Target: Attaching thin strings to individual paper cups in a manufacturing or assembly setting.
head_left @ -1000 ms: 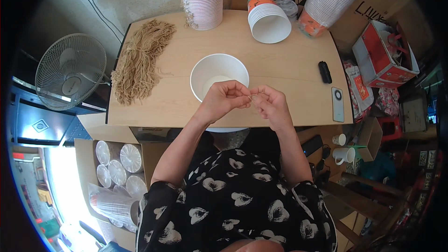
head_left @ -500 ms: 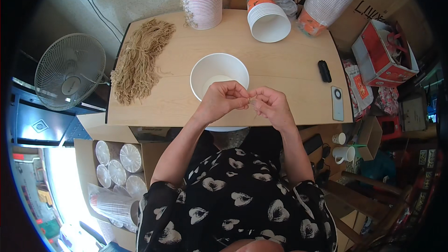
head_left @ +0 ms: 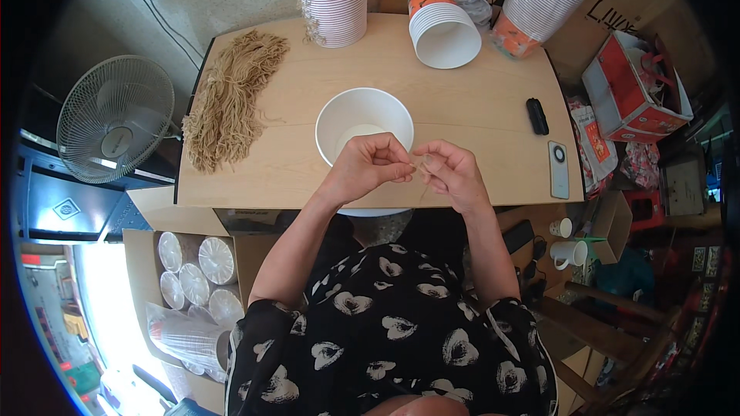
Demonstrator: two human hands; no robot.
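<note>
In front of the white paper bucket (head_left: 330, 119), both hands meet above the table's near edge. My left hand (head_left: 368, 166) is closed in a pinch, thumb against fingertips. Beside it, my right hand (head_left: 456, 176) has its thumb and fingers pressed together on a thin tan piece of twine (head_left: 425, 166), with fine ends hanging below. Both hands seem to grip the same piece; how it is looped or knotted is too small to make out. A bundle of tan twine (head_left: 235, 100) lies at the table's left side.
At the back of the table (head_left: 462, 139) stands a tall stack of paper buckets (head_left: 339, 11); a shorter stack (head_left: 443, 35) lies tipped beside a bagged stack (head_left: 543, 4). A phone (head_left: 558, 169) and black case (head_left: 536, 117) lie right. A fan (head_left: 116, 119) and carton (head_left: 139, 262) stand left.
My right hand has turned slightly, and its fingers have shifted on the twine. The left hand has stayed almost in place, still pinched. Everything else looks the same.
</note>
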